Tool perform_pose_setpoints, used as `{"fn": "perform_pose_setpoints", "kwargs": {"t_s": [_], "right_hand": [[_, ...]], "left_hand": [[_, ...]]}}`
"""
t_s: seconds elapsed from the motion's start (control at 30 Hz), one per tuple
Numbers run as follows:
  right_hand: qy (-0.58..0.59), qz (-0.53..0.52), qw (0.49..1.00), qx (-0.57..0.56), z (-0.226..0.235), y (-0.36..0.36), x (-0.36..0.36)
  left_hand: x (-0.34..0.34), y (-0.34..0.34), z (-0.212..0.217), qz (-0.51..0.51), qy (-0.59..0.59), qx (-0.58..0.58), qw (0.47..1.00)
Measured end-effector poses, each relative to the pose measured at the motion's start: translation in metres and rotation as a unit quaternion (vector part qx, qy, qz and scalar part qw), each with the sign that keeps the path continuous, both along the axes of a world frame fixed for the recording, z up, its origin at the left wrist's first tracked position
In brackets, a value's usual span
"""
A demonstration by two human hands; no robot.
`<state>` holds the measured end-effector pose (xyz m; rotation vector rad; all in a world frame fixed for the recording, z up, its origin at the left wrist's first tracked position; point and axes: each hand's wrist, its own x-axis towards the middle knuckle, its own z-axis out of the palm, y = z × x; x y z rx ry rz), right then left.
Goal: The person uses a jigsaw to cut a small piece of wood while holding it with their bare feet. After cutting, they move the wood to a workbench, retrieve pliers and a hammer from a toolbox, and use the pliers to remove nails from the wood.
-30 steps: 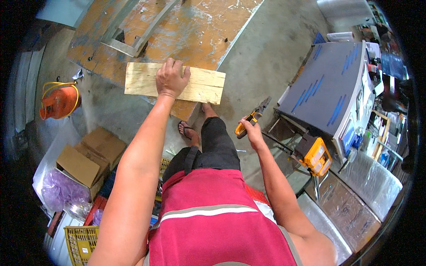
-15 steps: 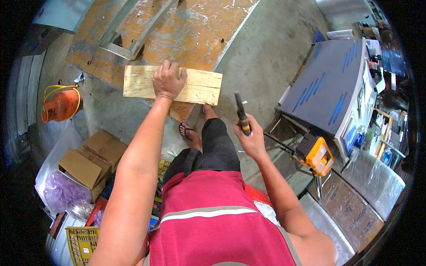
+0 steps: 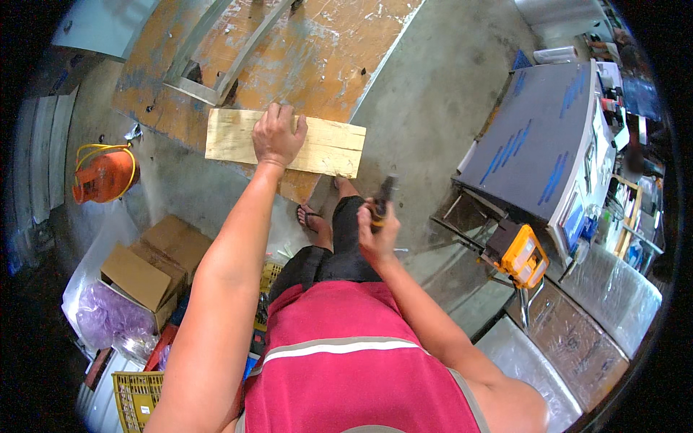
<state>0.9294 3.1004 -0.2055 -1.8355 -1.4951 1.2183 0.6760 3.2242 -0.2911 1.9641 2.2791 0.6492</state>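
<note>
Near the top middle, my left hand (image 3: 279,135) grips the upper edge of a pale wooden board (image 3: 328,144), its fingers curled over the far side. The board lies crosswise in front of my legs, tilted slightly down to the right. My right hand (image 3: 380,234) is closed around the handle of a hand tool (image 3: 382,202) with a black and yellow grip and a dark, narrow end. This tool is blurred by motion, so its exact kind is unclear. It sits below and right of the board, apart from it.
Beyond the board stretches a scuffed orange-brown sheet (image 3: 317,58) with a metal frame (image 3: 195,88) on it. An orange gas cylinder (image 3: 105,177) stands left. Cardboard boxes (image 3: 170,245) and a yellow crate (image 3: 137,397) lie lower left. A grey-topped table (image 3: 520,137) and yellow-orange case (image 3: 525,256) are right.
My right hand has moved down and left toward my leg, turning the tool so its dark end leans right. The board and left hand have shifted slightly right and down in view.
</note>
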Motion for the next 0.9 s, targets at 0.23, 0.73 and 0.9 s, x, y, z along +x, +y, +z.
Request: {"fn": "perform_pose_setpoints", "kwargs": {"t_s": [0.23,0.73,0.9], "right_hand": [[0.034,-0.130,0.984,-0.117,-0.015,-0.006,0.008],[-0.181,0.172,0.954,-0.166,0.007,0.004,0.010],[-0.060,-0.053,0.994,-0.068,-0.006,0.005,0.019]], "left_hand": [[-0.002,0.001,-0.003,0.002,0.004,0.000,1.000],[-0.003,0.004,-0.005,-0.007,-0.009,-0.001,1.000],[-0.004,0.007,-0.002,-0.015,-0.008,0.031,0.999]]}}
